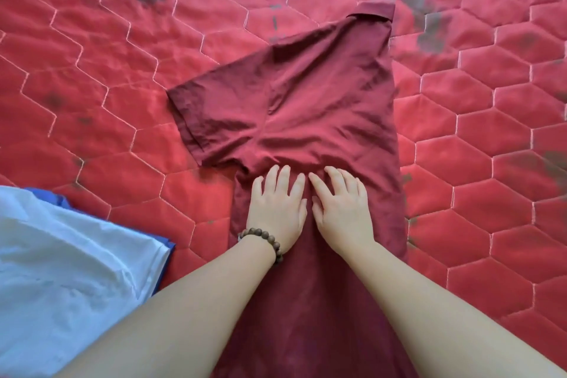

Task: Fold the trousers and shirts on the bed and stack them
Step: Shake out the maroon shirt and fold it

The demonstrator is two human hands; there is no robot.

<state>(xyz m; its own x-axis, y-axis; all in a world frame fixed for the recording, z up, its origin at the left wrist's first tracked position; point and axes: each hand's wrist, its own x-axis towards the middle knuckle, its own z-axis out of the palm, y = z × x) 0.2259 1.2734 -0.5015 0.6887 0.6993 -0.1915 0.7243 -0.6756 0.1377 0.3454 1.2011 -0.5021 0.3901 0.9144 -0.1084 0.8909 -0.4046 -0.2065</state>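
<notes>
Both hands (306, 209) press maroon shirt (306, 95); white garment (61, 270) lies left.

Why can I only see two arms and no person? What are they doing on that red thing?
The camera sits on the person's head and looks down, so you see just what they see: their own two arms reaching forward. There is only this one picture, taken from above.

The big red surface with the six-sided stitching is a quilt on a bed. On it lies a dark red shirt, folded in half lengthwise, with its collar at the far end and the short sleeves sticking out to the left.

The left hand, which wears a bead bracelet, and the right hand lie flat and open on the shirt, side by side. They hold nothing; they seem to be pressing the cloth smooth.

At the lower left is a white garment lying on something blue.
</notes>
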